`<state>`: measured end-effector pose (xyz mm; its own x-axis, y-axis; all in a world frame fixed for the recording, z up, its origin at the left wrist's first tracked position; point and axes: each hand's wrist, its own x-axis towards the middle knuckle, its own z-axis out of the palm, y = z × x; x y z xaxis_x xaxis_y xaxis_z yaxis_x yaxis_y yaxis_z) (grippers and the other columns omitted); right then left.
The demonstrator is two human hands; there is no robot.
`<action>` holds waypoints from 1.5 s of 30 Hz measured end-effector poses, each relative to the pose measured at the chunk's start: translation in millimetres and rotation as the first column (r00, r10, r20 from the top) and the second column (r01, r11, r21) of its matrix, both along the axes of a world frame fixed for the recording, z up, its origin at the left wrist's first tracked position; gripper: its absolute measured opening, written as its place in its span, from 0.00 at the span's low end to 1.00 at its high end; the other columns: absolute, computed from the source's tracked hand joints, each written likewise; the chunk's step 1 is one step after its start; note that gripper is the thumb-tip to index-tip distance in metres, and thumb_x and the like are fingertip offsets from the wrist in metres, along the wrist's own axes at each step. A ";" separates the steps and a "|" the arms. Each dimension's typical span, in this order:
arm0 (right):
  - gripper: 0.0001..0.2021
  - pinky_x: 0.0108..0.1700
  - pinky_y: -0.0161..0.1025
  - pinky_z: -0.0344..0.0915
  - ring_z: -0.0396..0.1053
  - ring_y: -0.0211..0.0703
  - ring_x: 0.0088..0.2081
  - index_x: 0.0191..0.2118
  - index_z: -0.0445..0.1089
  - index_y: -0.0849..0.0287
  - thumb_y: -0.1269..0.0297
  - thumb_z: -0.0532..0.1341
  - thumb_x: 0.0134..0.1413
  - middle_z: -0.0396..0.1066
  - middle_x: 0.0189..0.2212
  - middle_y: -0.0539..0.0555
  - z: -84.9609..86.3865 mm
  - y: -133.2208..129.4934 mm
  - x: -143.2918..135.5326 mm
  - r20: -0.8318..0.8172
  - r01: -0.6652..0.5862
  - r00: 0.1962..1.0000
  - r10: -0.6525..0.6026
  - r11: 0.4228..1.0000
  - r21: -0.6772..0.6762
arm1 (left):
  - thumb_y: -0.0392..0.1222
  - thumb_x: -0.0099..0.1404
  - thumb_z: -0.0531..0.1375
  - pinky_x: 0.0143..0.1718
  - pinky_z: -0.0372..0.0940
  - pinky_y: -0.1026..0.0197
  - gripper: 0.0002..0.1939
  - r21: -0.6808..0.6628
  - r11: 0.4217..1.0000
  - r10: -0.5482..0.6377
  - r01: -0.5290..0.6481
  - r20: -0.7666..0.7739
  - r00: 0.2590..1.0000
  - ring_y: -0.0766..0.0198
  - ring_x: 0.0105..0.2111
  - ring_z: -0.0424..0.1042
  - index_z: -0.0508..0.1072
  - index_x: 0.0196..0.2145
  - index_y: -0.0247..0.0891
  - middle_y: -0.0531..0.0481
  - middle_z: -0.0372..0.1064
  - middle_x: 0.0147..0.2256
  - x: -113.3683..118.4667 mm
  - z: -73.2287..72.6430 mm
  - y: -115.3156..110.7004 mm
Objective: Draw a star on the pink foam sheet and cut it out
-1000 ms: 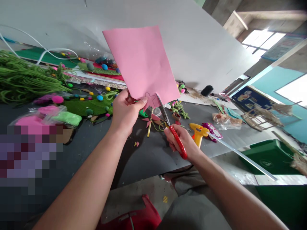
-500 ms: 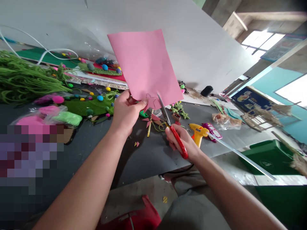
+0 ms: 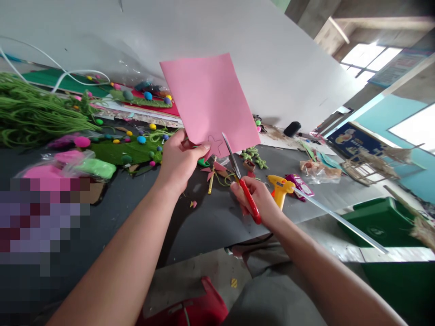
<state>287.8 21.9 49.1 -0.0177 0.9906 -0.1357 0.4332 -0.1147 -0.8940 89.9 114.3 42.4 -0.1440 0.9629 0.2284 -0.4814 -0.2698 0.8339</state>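
A sheet of pink paper point(image 3: 207, 99) is pinched at its lower left corner by my left hand point(image 3: 178, 160), thumb on the near face. Beside the thumb, a star outline point(image 3: 215, 144) is drawn on the sheet. My right hand point(image 3: 256, 197) is wrapped round the red handles of a pair of scissors point(image 3: 249, 201). The blades point up and lie across the paper's lower edge, just right of the star. Pink paper star pieces point(image 3: 210, 174) and a yellow pencil-like stick point(image 3: 211, 184) lie on the dark table below, with small pink scraps point(image 3: 193, 204) nearby.
A yellow glue gun point(image 3: 280, 188) with a long clear glue stick rests right of my right hand. Green yarn point(image 3: 41, 104), coloured pompoms point(image 3: 142, 140) and bagged clay point(image 3: 97, 167) spread over the left. A green bin point(image 3: 384, 222) stands right, and a red stool point(image 3: 190, 308) below.
The top of the pink sheet has tipped lower. The scissor handles have swung slightly left and closer together, with the blades at the paper's lower edge.
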 end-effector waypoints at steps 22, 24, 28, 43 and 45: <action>0.27 0.17 0.32 0.52 0.60 0.34 0.14 0.27 0.56 0.54 0.44 0.72 0.55 0.59 0.14 0.42 5.1 -0.6 -3.6 0.040 0.043 0.998 -0.044 0.999 0.013 | 0.31 0.49 0.73 0.39 0.74 0.56 0.15 -0.018 0.998 -0.065 0.065 -0.009 0.998 0.57 0.36 0.78 0.81 0.36 0.39 0.48 0.79 0.34 1.5 -0.6 -1.0; 0.27 0.17 0.32 0.52 0.59 0.34 0.14 0.27 0.56 0.54 0.43 0.73 0.54 0.59 0.14 0.42 5.5 -0.6 -5.4 0.034 0.051 0.998 -0.052 0.998 0.026 | 0.31 0.49 0.73 0.39 0.73 0.57 0.14 -0.029 0.998 -0.063 0.064 0.019 0.998 0.58 0.36 0.78 0.80 0.35 0.38 0.49 0.79 0.35 2.5 1.0 -2.5; 0.28 0.18 0.33 0.53 0.60 0.35 0.15 0.27 0.56 0.54 0.42 0.73 0.53 0.58 0.15 0.41 0.9 -0.2 -7.1 0.026 0.065 0.997 -0.066 0.997 0.042 | 0.34 0.50 0.74 0.39 0.73 0.60 0.14 -0.052 0.996 -0.072 0.075 0.055 0.996 0.61 0.37 0.77 0.79 0.36 0.38 0.50 0.79 0.36 5.0 4.6 -6.5; 0.25 0.22 0.32 0.53 0.58 0.32 0.20 0.33 0.58 0.55 0.39 0.67 0.61 0.59 0.22 0.43 5.2 -13.4 -3.6 -0.078 -0.142 0.988 0.131 0.978 -0.150 | 0.38 0.51 0.75 0.40 0.76 0.58 0.16 0.005 0.978 0.207 -0.207 0.035 0.978 0.61 0.36 0.78 0.77 0.37 0.38 0.50 0.78 0.34 2.0 -1.6 4.3; 0.26 0.23 0.33 0.54 0.58 0.32 0.21 0.32 0.57 0.55 0.38 0.65 0.63 0.58 0.24 0.44 8.8 -18.3 2.3 -0.094 -0.199 0.978 0.184 0.962 -0.188 | 0.38 0.53 0.74 0.40 0.76 0.57 0.15 0.024 0.962 0.273 -0.272 -0.023 0.962 0.61 0.36 0.78 0.76 0.37 0.38 0.51 0.78 0.34 -5.0 -3.8 7.8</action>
<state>290.1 3.6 57.9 -0.2217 0.9220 -0.3176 0.3968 -0.2122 -0.8930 84.9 122.1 38.6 -0.3940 0.8832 0.2545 -0.3662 -0.4048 0.8379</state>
